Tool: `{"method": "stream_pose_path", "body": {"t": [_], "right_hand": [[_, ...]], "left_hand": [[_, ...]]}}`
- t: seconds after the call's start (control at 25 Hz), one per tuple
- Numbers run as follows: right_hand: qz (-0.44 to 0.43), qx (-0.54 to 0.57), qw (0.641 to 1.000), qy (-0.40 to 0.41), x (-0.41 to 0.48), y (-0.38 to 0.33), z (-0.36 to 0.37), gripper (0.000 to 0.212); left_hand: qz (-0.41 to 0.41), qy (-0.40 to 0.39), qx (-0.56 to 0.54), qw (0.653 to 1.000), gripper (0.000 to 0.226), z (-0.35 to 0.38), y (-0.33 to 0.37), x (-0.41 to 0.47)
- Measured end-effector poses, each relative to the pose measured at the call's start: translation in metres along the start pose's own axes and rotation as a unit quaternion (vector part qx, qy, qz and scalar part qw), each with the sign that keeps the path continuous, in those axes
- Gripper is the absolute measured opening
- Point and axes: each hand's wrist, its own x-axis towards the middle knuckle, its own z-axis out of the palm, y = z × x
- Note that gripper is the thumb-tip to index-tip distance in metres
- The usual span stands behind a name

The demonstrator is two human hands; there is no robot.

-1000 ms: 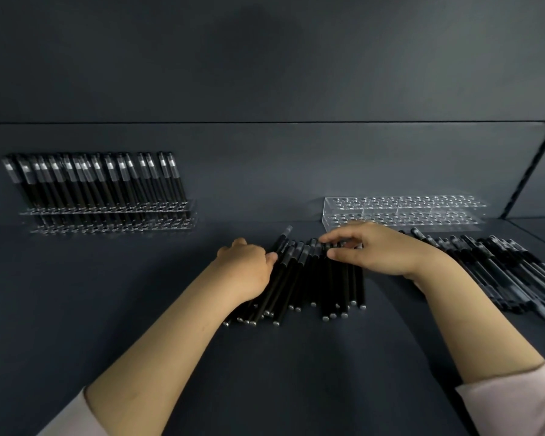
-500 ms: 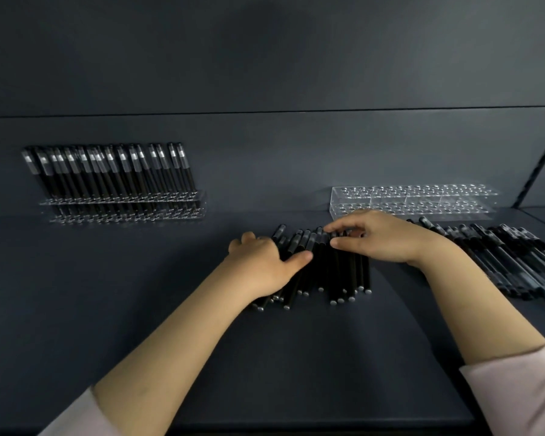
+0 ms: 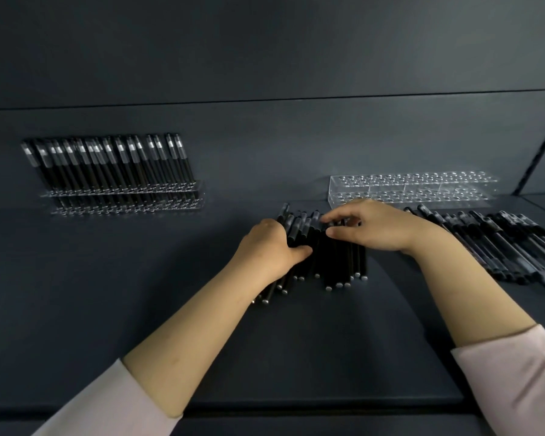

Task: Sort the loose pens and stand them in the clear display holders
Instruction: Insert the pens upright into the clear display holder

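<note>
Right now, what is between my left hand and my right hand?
In the head view, a bunch of loose black pens lies between them on the dark shelf; the left hand grips its left side, the right hand pinches its caps.

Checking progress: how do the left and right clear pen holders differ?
The left clear perforated holder is packed with standing black pens; the right clear perforated holder stands empty. The left sits far from the right hand; the right is directly behind it. Both are long drilled racks.
</note>
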Motion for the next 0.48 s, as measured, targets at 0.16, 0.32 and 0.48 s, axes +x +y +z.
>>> {"method": "stream_pose_path", "body": {"t": [0.16,0.32,0.48], "right_hand": [[0.002,0.003,1.0,-0.004,0.0,-0.002,0.0,0.037],[0.004,0.002,1.0,-0.004,-0.001,-0.001,0.001,0.038],[0.005,0.001,1.0,0.005,-0.003,-0.003,0.002,0.037]], "left_hand": [[-0.004,0.022,-0.061,0.998,0.055,0.002,0.002,-0.002],[-0.037,0.008,-0.117,0.992,0.039,-0.006,-0.005,0.003],[-0.086,-0.034,-0.21,0.973,0.042,-0.016,-0.02,0.008]]}}
